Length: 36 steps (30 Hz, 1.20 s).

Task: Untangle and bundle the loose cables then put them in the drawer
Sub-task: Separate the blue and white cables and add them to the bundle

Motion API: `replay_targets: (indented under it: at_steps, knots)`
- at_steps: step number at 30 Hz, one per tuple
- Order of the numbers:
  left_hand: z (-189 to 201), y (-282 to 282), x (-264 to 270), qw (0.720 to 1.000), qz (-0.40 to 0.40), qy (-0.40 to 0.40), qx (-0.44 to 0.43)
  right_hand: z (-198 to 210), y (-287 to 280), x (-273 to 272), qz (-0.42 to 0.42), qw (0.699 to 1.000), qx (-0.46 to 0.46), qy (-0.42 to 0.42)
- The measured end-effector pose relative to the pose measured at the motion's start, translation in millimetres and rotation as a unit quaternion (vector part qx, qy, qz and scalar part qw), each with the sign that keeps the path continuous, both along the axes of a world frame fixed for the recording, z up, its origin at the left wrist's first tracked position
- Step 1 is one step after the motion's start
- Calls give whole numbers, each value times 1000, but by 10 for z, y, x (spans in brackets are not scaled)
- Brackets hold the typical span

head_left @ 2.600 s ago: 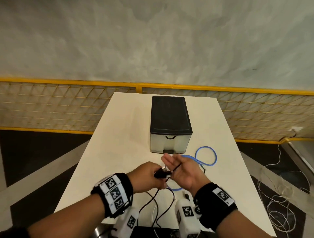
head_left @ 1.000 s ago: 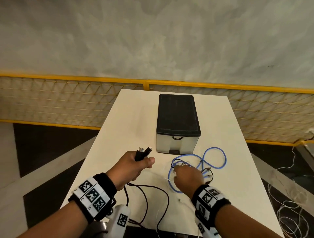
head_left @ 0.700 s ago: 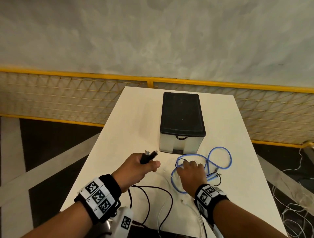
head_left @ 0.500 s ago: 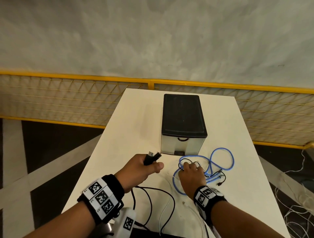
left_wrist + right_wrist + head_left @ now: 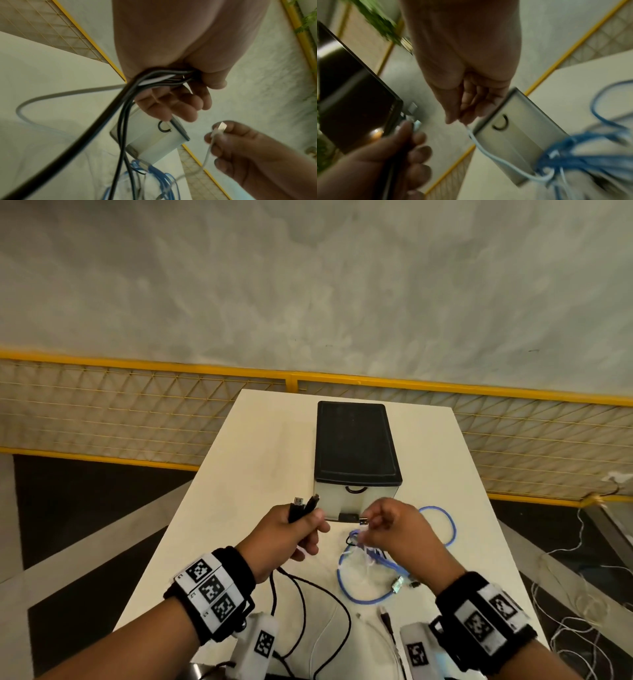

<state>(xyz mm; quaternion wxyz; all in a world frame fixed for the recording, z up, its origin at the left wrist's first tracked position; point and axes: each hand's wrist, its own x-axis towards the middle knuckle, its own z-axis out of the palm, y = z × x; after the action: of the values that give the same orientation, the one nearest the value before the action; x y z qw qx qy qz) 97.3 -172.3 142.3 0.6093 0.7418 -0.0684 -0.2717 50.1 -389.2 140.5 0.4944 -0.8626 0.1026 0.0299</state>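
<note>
Right hand (image 5: 399, 534) lifted, pinching white cable (image 5: 210, 147); no legible writing.

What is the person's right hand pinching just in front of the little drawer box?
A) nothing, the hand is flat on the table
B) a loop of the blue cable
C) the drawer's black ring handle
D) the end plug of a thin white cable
D: the right hand pinches the plug of the white cable between fingertips, while the blue cable lies on the table and the drawer handle is untouched.
</note>
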Motion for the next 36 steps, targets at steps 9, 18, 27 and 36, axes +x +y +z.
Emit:
replay_targets:
  at_steps: [9, 18, 27, 36]
  knots:
    - [364, -496, -29, 993, -47, -17, -108, 920, 104, 31, -52, 970, 216, -101]
    - [355, -487, -111, 990, -37, 12, -137, 729, 236, -32, -67, 973, 195, -100]
    - [359, -330, -69, 988, 46, 44, -143, -179, 282, -383, -54, 919, 314, 233]
    - [201, -167, -198, 989, 47, 108, -87, 17, 349, 55, -197, 783, 577, 127]
